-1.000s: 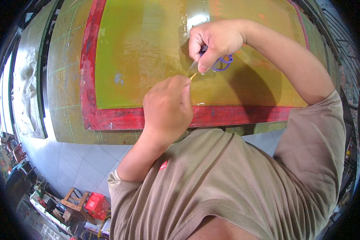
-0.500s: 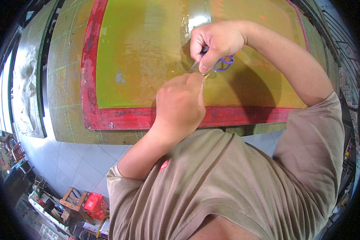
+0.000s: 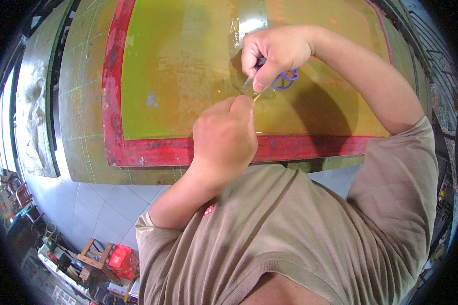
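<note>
Over a yellow-green mesh screen (image 3: 178, 96) set in a red frame (image 3: 160, 152), my two hands nearly meet. My right hand (image 3: 280, 48) is closed around a pair of scissors (image 3: 285, 80); their purple handle loops stick out beside the fist. A short grey blade (image 3: 248, 83) points down from the thumb toward my left hand (image 3: 224, 132). That left hand is closed, with a thin yellow stick (image 3: 257, 96) pinched in its fingers and its tip near the right thumb. Most of the stick is hidden in the left fist.
The screen lies on a greenish board (image 3: 81, 112) marked with thin grid lines. Another board with a crumpled clear sheet (image 3: 33, 117) is at the left. On the tiled floor stand a wooden stool (image 3: 94, 254) and a red bag (image 3: 123, 262).
My left hand has shifted slightly left and down, away from the right, still holding the yellow stick. The right hand with the scissors has barely moved.
</note>
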Demonstrator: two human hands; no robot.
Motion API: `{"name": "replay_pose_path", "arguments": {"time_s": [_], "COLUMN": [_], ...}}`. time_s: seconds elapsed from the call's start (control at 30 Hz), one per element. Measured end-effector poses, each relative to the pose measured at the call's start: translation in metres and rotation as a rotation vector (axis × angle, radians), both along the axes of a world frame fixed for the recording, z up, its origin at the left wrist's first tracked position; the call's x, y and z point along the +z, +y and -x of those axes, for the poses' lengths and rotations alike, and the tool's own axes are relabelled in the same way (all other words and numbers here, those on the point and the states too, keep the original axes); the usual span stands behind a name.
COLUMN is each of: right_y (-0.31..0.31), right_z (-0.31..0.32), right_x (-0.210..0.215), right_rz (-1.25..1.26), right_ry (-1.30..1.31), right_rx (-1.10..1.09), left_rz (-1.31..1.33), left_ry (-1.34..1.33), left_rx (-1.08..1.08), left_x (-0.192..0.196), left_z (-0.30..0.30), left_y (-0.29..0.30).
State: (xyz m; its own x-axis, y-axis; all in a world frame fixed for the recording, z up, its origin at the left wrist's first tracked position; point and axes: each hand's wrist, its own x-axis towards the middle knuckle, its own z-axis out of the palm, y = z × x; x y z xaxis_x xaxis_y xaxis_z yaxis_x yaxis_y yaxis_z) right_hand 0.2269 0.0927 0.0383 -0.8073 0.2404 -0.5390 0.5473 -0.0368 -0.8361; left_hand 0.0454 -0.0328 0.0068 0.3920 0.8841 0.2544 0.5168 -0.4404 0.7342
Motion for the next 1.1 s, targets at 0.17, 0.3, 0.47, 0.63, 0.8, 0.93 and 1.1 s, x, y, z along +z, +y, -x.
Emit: {"name": "replay_pose_path", "arguments": {"time_s": [0.17,0.3,0.47,0.63,0.8,0.93,1.1], "right_y": [0.001,0.001,0.002,0.001,0.001,0.001,0.000], "right_z": [0.000,0.000,0.000,-0.001,-0.001,0.000,-0.002], "right_x": [-0.003,-0.003,-0.001,-0.002,-0.001,0.000,-0.001], "right_rz": [-0.004,0.017,0.021,-0.020,-0.015,-0.005,0.004], "right_ry": [0.013,0.019,0.006,0.015,0.008,0.007,0.023], "right_rx": [0.013,0.002,0.008,0.014,0.010,0.001,-0.007], "left_rz": [0.003,0.007,0.019,0.052,0.044,0.058,0.074], "left_ry": [0.005,0.018,0.033,0.059,0.047,0.021,-0.050], "left_rx": [0.040,0.066,0.094,0.103,0.120,0.103,0.079], "left_x": [0.000,0.004,0.006,0.009,0.009,0.007,0.003], "left_z": [0.007,0.011,0.014,0.015,0.015,0.016,0.012], "left_y": [-0.001,-0.001,-0.001,-0.001,-0.001,0.000,0.001]}}
